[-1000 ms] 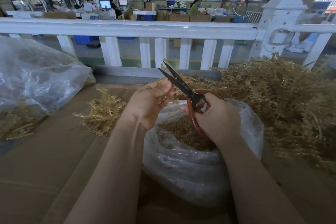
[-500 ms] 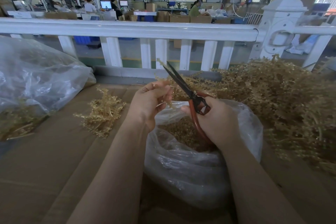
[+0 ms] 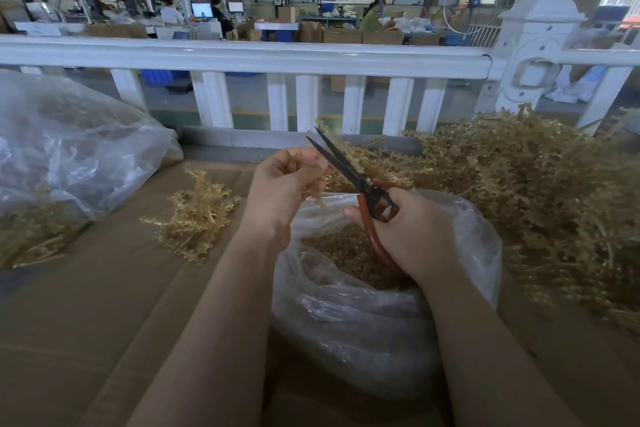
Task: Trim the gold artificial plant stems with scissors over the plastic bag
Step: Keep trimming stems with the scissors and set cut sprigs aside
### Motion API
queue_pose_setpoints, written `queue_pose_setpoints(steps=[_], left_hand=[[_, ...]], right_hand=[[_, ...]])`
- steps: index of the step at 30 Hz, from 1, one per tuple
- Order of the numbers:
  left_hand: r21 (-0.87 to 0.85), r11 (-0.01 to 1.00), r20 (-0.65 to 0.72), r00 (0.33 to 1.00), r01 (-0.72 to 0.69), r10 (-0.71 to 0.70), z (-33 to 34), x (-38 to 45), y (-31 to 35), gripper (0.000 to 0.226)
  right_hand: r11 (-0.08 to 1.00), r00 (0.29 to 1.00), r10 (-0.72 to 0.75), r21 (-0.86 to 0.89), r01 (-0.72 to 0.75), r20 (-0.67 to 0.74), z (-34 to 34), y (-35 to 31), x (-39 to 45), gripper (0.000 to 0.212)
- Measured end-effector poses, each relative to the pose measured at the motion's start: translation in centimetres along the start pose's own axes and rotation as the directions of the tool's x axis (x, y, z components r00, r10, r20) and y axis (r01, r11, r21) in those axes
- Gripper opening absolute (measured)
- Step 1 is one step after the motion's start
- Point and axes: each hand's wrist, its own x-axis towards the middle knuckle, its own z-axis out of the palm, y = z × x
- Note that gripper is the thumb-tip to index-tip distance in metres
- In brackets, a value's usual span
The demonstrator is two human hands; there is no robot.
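Gold stem [image 3: 313,189] pinched in left hand [image 3: 282,184] above plastic bag [image 3: 363,322] mouth, cardboard surface's near-middle. Right hand [image 3: 412,229] grips scissors [image 3: 349,173], blades parted beside stem. Cutting step underway, likely; next: close blades on stem, trimmings falling into bag.

two hands [image 3: 287,191], one scissors [image 3: 349,172], two plastic bags [image 3: 381,322]

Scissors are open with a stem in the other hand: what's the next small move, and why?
Probably close the scissors on the gold stem. The right hand holds them with blades parted beside the left hand, which pinches the stem above the open plastic bag of clippings.
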Motion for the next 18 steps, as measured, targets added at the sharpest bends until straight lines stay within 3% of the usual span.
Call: queue_pose_setpoints(steps=[13, 18], left_hand=[[-0.098, 0.995, 0.023, 0.999, 0.028, -0.026, -0.07, 0.0, -0.27, 0.022], [-0.092, 0.992, 0.039, 0.996, 0.088, -0.085, 0.1, -0.08, -0.25, 0.018]], right_hand=[[0.991, 0.998, -0.054, -0.122, 0.05, -0.034, -0.15, -0.26, 0.03, 0.056], [0.979, 0.991, -0.098, -0.188, 0.08, -0.088, -0.05, -0.34, 0.09, 0.063]])
